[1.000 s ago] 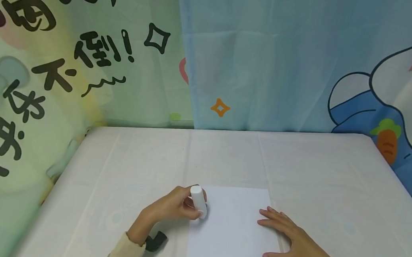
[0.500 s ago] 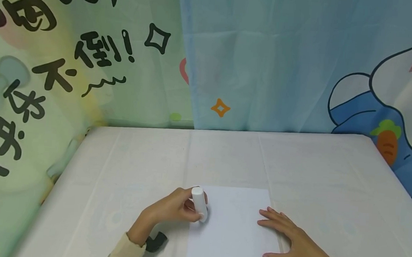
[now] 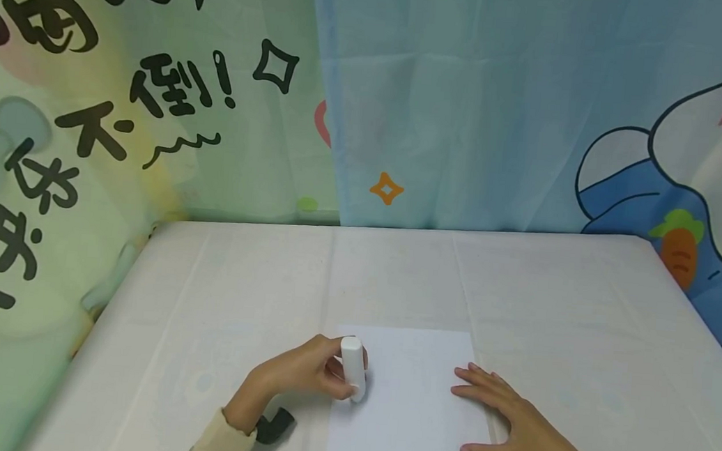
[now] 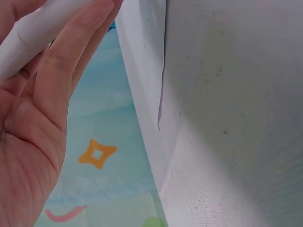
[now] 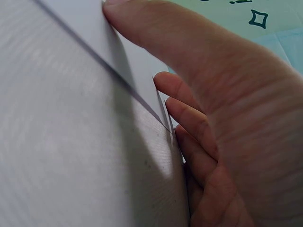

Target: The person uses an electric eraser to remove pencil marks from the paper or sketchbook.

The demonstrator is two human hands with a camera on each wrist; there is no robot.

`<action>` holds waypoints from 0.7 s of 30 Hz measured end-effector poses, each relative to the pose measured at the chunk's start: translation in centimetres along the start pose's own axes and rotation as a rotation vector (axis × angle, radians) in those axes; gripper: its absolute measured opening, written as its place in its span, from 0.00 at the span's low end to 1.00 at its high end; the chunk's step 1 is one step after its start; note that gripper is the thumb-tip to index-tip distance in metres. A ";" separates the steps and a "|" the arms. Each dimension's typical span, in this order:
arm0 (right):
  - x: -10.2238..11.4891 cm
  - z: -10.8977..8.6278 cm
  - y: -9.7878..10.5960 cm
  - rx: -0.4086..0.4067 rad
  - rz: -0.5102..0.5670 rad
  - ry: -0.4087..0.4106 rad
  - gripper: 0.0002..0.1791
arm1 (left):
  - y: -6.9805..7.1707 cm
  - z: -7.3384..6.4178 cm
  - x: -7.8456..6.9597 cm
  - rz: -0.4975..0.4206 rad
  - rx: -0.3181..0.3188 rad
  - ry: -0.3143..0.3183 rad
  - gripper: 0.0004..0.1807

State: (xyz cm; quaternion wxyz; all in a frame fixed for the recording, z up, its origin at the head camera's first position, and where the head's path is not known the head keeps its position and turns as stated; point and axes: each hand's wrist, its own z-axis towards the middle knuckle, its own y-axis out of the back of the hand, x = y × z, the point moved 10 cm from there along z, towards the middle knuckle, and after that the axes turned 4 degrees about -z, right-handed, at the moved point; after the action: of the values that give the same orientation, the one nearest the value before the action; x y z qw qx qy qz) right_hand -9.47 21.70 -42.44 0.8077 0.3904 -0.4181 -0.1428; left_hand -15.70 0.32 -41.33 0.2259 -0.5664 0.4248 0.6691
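Note:
My left hand [image 3: 297, 369] pinches a white stick [image 3: 352, 366], which looks like a glue stick, between thumb and fingers. It stands nearly upright, its lower end at the sheet near the left edge. In the left wrist view the white stick [image 4: 35, 33] lies across the fingers; its working end is out of frame. A blank white sheet of paper [image 3: 411, 404] lies flat on the table. On the sheet's right edge rests my right hand [image 3: 504, 421], fingers spread, thumb apart. The right wrist view has the thumb [image 5: 156, 28] on the paper [image 5: 85, 19].
A white cloth covers the table [image 3: 257, 274]. Behind it hangs a blue printed curtain [image 3: 500, 123], with a green lettered one [image 3: 240, 161] to the left. A black wrist camera [image 3: 274, 425] sits at my left wrist, close to the cloth.
My left hand and the white stick have slid a little toward me and slightly right along the sheet's left side. The right hand has stayed in place.

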 end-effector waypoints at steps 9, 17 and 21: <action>-0.1 0.0 -0.1 0.001 -0.003 -0.021 0.38 | 0.4 -0.1 0.1 0.040 -0.037 -0.025 0.13; -0.1 -0.1 0.0 0.002 -0.002 -0.021 0.38 | 0.7 0.0 0.2 0.029 -0.069 -0.004 0.14; -0.1 -0.1 0.0 -0.004 -0.003 -0.008 0.38 | 0.4 0.0 0.2 0.021 -0.043 0.011 0.14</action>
State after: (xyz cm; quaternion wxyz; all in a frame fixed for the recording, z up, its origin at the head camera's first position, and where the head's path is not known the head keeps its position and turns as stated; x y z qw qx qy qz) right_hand -9.47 21.79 -42.50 0.8065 0.3890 -0.4204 -0.1464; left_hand -16.12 0.08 -41.39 0.2043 -0.5704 0.4172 0.6774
